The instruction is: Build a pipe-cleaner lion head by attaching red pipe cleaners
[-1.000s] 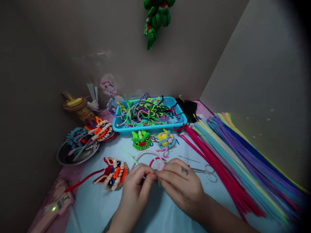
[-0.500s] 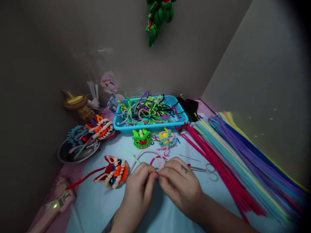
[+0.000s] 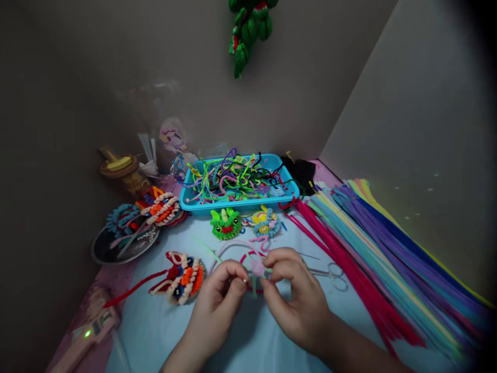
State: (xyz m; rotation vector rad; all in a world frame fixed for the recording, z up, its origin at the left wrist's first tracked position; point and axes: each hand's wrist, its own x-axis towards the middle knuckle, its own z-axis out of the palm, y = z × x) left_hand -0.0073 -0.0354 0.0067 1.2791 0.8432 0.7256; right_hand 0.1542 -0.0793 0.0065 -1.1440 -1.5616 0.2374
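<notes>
My left hand (image 3: 223, 295) is closed in a pinch, with a tiny pale shiny spot at its fingertips too small to name. Facing it, my right hand (image 3: 297, 290) has curled fingers, the thumb apart from the index finger, and nothing shows between them. Just beyond the fingertips lie a pink fuzzy piece (image 3: 257, 266), a pale pink curved pipe cleaner (image 3: 233, 245) and a short green strip (image 3: 254, 286). To the left of my left hand rests a red, cream and orange pipe-cleaner lion head (image 3: 188, 277). Scissors (image 3: 334, 276) lie beyond my right hand, partly covered by it.
A blue tray (image 3: 240, 206) of tangled pipe-cleaner scraps stands at the back. Before it sit a green head (image 3: 225, 224) and a blue flowery piece (image 3: 266, 223). Pipe-cleaner bundles (image 3: 380, 248) fill the right; a metal bowl (image 3: 99, 251) and a lit glue gun (image 3: 91, 331) are left.
My hands, fingertips together half a second ago, have drawn apart. The right fingers have loosened and lifted, and the green strip now shows in the gap. The view has shifted slightly.
</notes>
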